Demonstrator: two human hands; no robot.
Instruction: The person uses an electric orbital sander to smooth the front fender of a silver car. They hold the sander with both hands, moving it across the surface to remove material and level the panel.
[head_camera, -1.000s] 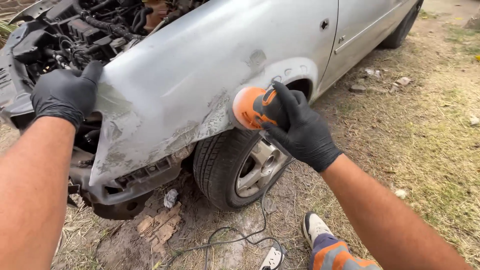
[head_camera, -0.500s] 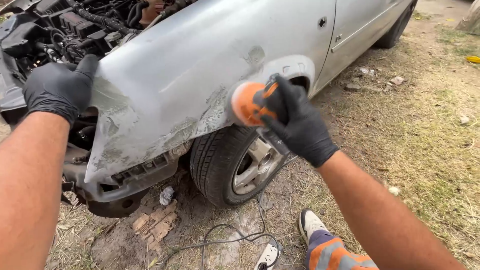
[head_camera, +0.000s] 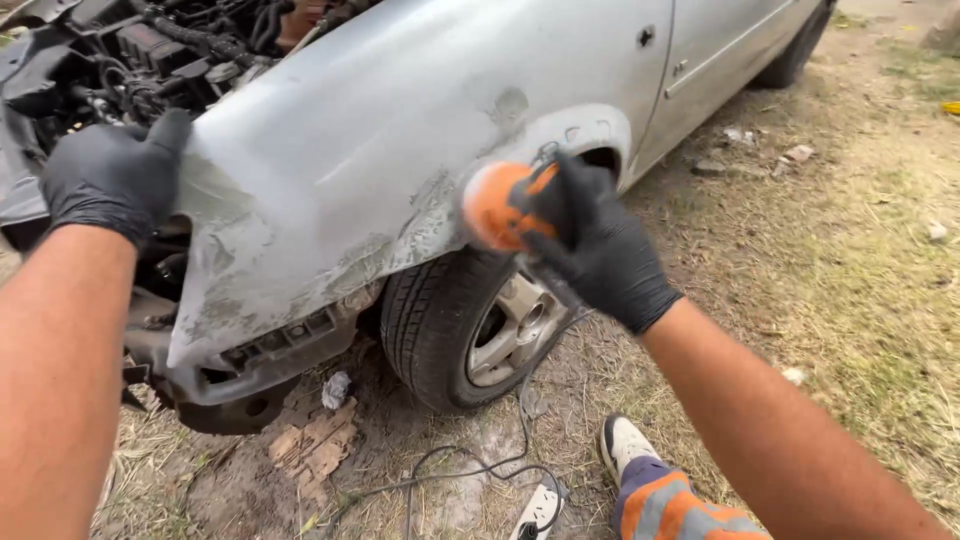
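The right hand (head_camera: 600, 250), in a black glove, is gripping an orange sander (head_camera: 497, 206) and pressing its round pad against the silver fender (head_camera: 400, 130), right at the front lip of the wheel arch above the tyre (head_camera: 440, 320). The paint around the pad is showing dull, scuffed patches running down toward the fender's lower front corner. The left hand (head_camera: 110, 175), also gloved in black, is resting closed over the fender's front edge, beside the exposed engine bay (head_camera: 140, 50), its fingers curling onto the metal. A black cord (head_camera: 470, 470) is trailing from under the sander down past the wheel to a white plug block (head_camera: 540, 508) lying on the dirt. A shoe (head_camera: 625, 448) with a white toe is standing on the ground near the plug block, and a piece of torn cardboard (head_camera: 315, 445) is lying under the fender's front corner.
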